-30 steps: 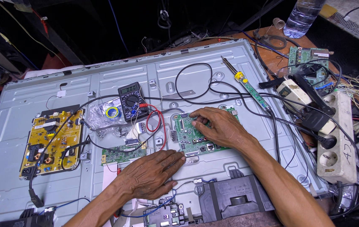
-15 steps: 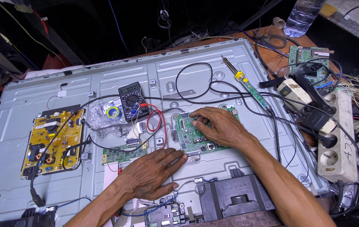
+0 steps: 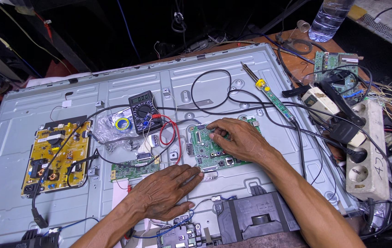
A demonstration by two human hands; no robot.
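The panel's back is already off and boards exposed, the right hand (image 3: 238, 140) pressing bent fingers onto the green main board (image 3: 214, 148), gripping nothing, while the left hand (image 3: 166, 192) lies flat and open just below it, the multimeter (image 3: 144, 111) idle beyond.

Hands barely shift on the opened television back

The left hand (image 3: 166, 192) sits slightly farther right than a second ago, its fingertips now at the near left corner of the green main board (image 3: 214, 148), close to the metal bracket below it. The right hand (image 3: 236, 140) draws its fingers a little tighter on the board's far left part, the fingertips bunched near the small connector there. The view itself drifts a touch, so the whole metal back panel (image 3: 113, 87) sits marginally lower in the picture.
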